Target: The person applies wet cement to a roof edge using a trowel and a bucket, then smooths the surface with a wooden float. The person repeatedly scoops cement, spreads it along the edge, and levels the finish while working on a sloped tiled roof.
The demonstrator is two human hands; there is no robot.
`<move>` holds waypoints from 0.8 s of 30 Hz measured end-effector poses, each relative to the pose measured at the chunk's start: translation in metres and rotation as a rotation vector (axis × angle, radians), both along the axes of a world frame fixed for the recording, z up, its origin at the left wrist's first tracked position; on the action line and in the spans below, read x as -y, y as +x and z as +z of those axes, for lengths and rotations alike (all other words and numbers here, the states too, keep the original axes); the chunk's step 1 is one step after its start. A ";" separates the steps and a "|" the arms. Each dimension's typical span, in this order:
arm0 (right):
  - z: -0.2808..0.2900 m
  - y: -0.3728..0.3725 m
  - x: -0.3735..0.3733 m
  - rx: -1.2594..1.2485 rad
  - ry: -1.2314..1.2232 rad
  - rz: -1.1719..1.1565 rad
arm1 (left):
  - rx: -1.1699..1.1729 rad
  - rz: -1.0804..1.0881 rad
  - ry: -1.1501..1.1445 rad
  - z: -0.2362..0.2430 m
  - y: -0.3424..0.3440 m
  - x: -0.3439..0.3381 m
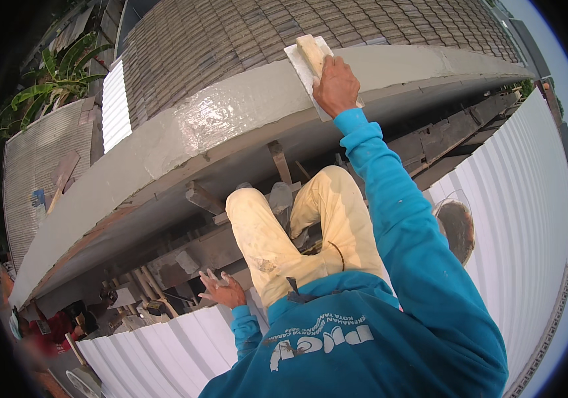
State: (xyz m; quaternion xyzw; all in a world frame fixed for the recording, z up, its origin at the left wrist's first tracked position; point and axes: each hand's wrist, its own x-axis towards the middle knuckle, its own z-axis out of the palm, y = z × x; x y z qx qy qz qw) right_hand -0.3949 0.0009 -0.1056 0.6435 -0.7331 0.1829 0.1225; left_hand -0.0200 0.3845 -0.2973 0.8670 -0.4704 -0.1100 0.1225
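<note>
My right hand (336, 86) is wrapped round the wooden handle of a plastering trowel (299, 65), with the arm stretched out ahead. The trowel's flat plate lies against the top of a grey cement ledge (251, 91). To the left of the trowel, a patch of wet plaster (212, 118) shines on the ledge. My left hand (223, 290) is down beside my left knee, palm showing and fingers spread, with nothing in it. Pale smears mark its fingers.
A tiled roof (231, 40) rises beyond the ledge. Wooden props (279, 161) stand under it, near my feet. A bucket (455, 229) sits at my right, by white corrugated sheeting (512, 179). Another person in red (58, 328) is below at the lower left.
</note>
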 end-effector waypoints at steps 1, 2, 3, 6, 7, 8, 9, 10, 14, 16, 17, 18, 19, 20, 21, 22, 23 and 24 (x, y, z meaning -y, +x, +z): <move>-0.002 -0.018 0.003 -0.015 -0.011 -0.011 | -0.007 0.051 -0.015 0.009 0.001 0.016; -0.004 -0.036 0.005 -0.031 -0.021 -0.022 | -0.099 0.097 -0.065 0.019 0.004 0.038; -0.003 -0.056 0.005 -0.044 -0.020 -0.049 | -0.141 0.074 -0.141 0.020 0.009 0.064; -0.001 -0.100 0.012 -0.086 -0.026 -0.097 | -0.368 0.095 -0.300 0.029 0.015 0.143; 0.001 -0.116 0.014 -0.105 -0.026 -0.119 | -0.511 0.134 -0.295 0.042 0.012 0.173; 0.001 -0.131 0.018 -0.122 -0.026 -0.134 | -0.651 0.180 -0.289 0.048 0.011 0.194; 0.003 -0.146 0.022 -0.138 -0.024 -0.155 | -0.674 0.110 -0.356 0.038 0.020 0.209; 0.005 -0.163 0.024 -0.156 -0.021 -0.179 | -0.699 0.038 -0.421 0.024 0.031 0.223; 0.001 -0.240 0.037 -0.230 -0.010 -0.276 | -1.115 0.317 -0.442 0.064 0.000 0.266; 0.001 -0.279 0.041 -0.256 -0.006 -0.321 | -1.224 0.355 -0.456 0.059 -0.001 0.271; 0.001 -0.297 0.043 -0.265 0.000 -0.348 | -1.237 0.384 -0.472 0.050 0.004 0.267; -0.001 -0.315 0.043 -0.275 0.008 -0.378 | -1.251 0.413 -0.484 0.056 0.001 0.269; -0.002 -0.331 0.046 -0.274 0.013 -0.396 | -1.263 0.445 -0.503 0.060 -0.001 0.270; -0.003 -0.346 0.049 -0.274 0.018 -0.414 | -1.302 0.417 -0.515 0.059 0.002 0.268; -0.005 -0.360 0.050 -0.273 0.024 -0.433 | -1.292 0.412 -0.496 0.062 0.002 0.269; -0.004 -0.372 0.053 -0.272 0.031 -0.438 | -1.281 0.411 -0.485 0.068 0.001 0.270; -0.003 -0.383 0.056 -0.272 0.039 -0.443 | -1.271 0.410 -0.472 0.070 0.001 0.270; -0.004 -0.395 0.059 -0.271 0.046 -0.449 | -1.269 0.388 -0.479 0.068 0.003 0.267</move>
